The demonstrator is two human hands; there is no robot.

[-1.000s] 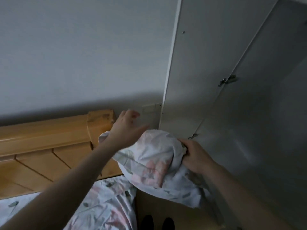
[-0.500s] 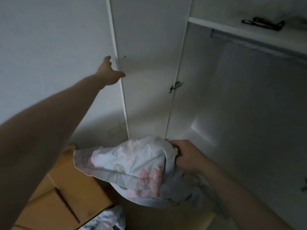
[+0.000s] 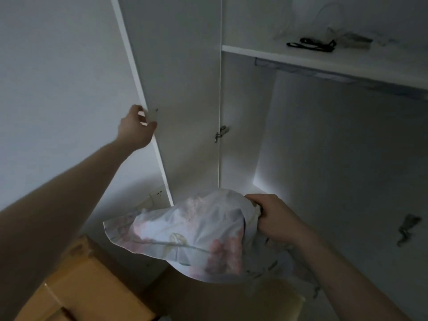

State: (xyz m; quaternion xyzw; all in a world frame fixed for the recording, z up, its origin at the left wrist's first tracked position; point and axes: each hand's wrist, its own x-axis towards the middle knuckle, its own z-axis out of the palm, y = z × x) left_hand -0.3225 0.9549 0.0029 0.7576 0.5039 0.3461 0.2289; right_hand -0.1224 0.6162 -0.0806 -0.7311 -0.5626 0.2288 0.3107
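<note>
Gripping the open wardrobe door (image 3: 176,89) at its free edge with left hand (image 3: 136,128), fingers curled round it; clutching the gathered end of the floral bedding bundle (image 3: 185,235) in the right hand (image 3: 275,218), fist tight. Judged roughly midway: door open, bundle not yet stowed, held in the air just left of the right-hand grip, wardrobe compartment (image 3: 335,158) beyond it. Long axis roughly level, running leftward from that fist, free corner pointing left and slightly down.

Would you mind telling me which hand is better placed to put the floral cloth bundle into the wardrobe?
Probably the right. The right hand holds the floral cloth bundle just before the open wardrobe, while the left hand grips the edge of the wardrobe door, away to the side.
</note>
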